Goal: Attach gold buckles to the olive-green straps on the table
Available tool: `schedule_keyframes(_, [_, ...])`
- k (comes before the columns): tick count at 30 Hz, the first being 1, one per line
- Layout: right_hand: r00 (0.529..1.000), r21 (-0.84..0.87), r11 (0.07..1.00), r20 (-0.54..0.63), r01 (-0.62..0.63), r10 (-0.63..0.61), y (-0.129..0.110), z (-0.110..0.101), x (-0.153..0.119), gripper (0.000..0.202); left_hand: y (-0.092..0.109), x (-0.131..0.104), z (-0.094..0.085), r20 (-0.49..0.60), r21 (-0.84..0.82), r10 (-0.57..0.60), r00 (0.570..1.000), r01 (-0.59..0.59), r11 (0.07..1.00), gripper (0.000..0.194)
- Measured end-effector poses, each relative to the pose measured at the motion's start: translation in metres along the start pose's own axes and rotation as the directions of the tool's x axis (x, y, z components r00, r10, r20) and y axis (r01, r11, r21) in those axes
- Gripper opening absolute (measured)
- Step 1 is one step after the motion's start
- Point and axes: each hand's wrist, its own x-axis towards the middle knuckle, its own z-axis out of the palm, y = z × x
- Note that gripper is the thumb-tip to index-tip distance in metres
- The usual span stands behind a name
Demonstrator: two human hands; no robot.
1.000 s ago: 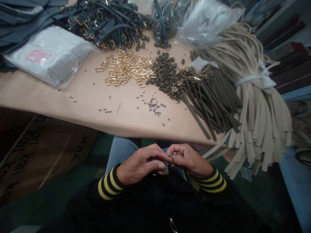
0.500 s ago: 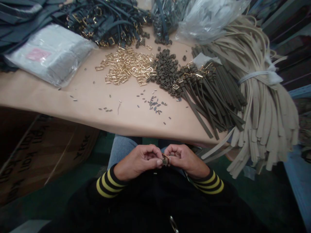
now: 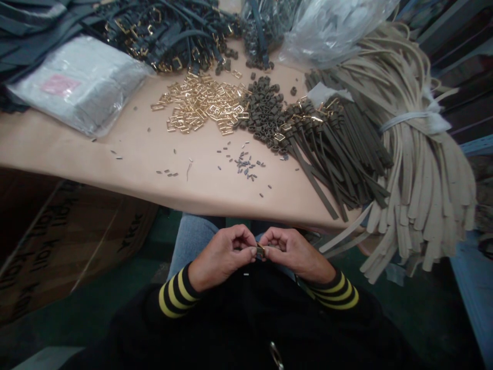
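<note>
Over my lap, just off the table's front edge, my left hand (image 3: 226, 255) and my right hand (image 3: 296, 255) meet fingertip to fingertip. Both pinch a small gold buckle (image 3: 261, 251) with a dark olive piece on it. My fingers hide most of the buckle, so I cannot tell how the olive piece sits. On the table ahead lie a heap of gold buckles (image 3: 206, 105), a pile of dark olive strap loops (image 3: 265, 110) and scattered small metal pins (image 3: 244, 163). To their right is a stack of olive straps with buckles (image 3: 339, 149).
A large tied bundle of beige straps (image 3: 419, 169) hangs over the table's right edge. Dark blue straps with buckles (image 3: 165, 33) are heaped at the back. A wrapped white packet (image 3: 80, 85) lies at left, and a cardboard box (image 3: 73, 241) stands below the table (image 3: 127, 169).
Both hands have risen slightly, still pinching the buckle together. My left wrist has shifted a little to the right. The things on the table have stayed as they were.
</note>
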Motion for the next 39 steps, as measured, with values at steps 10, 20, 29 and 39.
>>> schedule_keyframes(10, [0.991, 0.127, 0.991, 0.130, -0.050, 0.033, -0.001, -0.003, 0.002, 0.017, 0.007, -0.005, 0.000, 0.084, 0.125, 0.103, 0.991, -0.113, 0.986, 0.014])
schedule_keyframes(20, [0.997, -0.015, 0.998, 0.045, 0.067, -0.067, -0.003, 0.002, -0.001, 0.011, 0.006, -0.001, -0.001, -0.007, 0.140, 0.116, 0.993, -0.114, 0.984, 0.003])
schedule_keyframes(29, [0.995, -0.345, 0.935, -0.020, 0.084, -0.097, -0.014, 0.005, -0.004, 0.004, 0.010, -0.003, 0.001, -0.044, 0.393, 0.209, 0.977, -0.176, 0.903, 0.005])
schedule_keyframes(39, [0.997, -0.336, 0.939, 0.040, 0.070, -0.060, -0.019, 0.005, -0.011, 0.011, -0.002, -0.003, -0.016, 0.302, -0.117, -0.072, 0.951, 0.112, 0.987, 0.023])
